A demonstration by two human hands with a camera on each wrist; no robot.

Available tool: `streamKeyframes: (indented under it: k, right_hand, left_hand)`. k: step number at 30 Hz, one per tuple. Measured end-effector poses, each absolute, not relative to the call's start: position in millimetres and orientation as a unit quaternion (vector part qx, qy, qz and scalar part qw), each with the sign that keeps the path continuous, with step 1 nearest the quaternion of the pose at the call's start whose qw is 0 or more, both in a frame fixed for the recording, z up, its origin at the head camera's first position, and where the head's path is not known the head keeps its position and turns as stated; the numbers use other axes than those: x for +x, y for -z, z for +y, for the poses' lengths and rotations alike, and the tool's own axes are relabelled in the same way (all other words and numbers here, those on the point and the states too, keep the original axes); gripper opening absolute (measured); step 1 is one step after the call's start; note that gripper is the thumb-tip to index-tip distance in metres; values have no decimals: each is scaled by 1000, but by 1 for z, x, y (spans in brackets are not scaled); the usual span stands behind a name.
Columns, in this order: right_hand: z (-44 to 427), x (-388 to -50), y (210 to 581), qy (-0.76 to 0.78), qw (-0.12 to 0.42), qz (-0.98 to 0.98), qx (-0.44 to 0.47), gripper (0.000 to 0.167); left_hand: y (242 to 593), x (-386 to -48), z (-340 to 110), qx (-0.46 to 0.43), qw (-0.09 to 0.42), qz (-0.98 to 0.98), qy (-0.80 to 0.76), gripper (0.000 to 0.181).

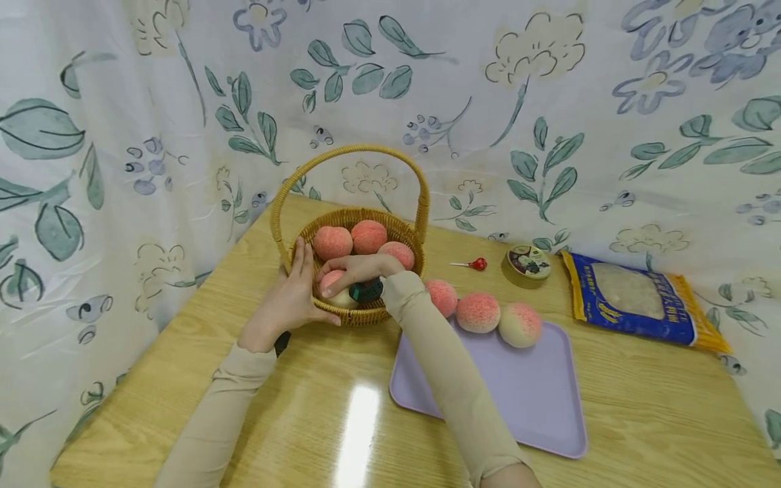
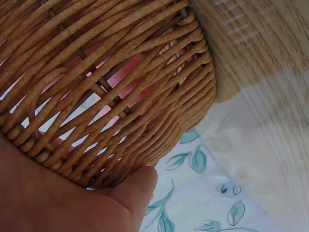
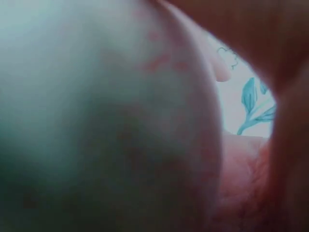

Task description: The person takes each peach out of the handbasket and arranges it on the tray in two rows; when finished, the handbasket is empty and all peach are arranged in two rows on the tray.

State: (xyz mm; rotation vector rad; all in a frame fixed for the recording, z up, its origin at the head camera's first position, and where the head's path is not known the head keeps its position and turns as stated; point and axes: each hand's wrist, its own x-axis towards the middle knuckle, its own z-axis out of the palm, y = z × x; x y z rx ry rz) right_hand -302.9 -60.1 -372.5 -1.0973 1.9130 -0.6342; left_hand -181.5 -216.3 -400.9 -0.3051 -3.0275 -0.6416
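Observation:
A round wicker basket with a tall arched handle holds several pink peaches. My left hand grips its near-left rim, and the left wrist view shows the thumb against the woven outer wall. Inside the front of the basket, my right hand is curled over a pale-and-pink peach. That peach fills much of the right wrist view, blurred and very close. A dark wrist camera covers part of it in the head view.
Right of the basket is a lilac tray, with three peaches in a row along its back edge. Behind them lie a red lollipop and a round tin. A blue-and-yellow food bag lies far right, near the floral curtain.

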Motion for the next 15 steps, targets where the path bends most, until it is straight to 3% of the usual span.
streamKeyframes:
  k: [6,15]
  right_hand:
    - [-38,-303,372,285,388,751,-452,39]
    - [19,-313,368,459,344,694,-435,51]
  left_hand:
    - [402,-181,-216,-93,17,-971,219,146]
    - [400,-182,-216,-88,15,-972,219,146]
